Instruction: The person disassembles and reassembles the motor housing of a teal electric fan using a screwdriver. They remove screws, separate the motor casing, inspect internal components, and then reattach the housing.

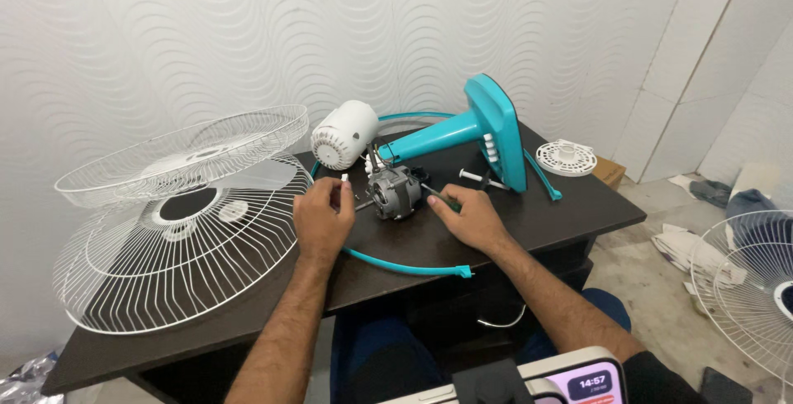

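A grey fan motor [395,192] lies on the dark table [570,214], joined to the teal fan stand [471,131], which lies on its side. My left hand [322,218] sits just left of the motor and pinches a small white part [344,178] between its fingertips. My right hand [468,216] grips a green-handled screwdriver [442,198] whose tip points at the motor. A white motor cover [344,134] rests behind the motor.
Two white wire fan guards [178,230] overhang the table's left end. A teal rim band [409,268] curves along the front edge. A loose screwdriver [481,178] and a white round grille piece [566,158] lie at the right. Another fan guard [747,288] and clutter sit on the floor.
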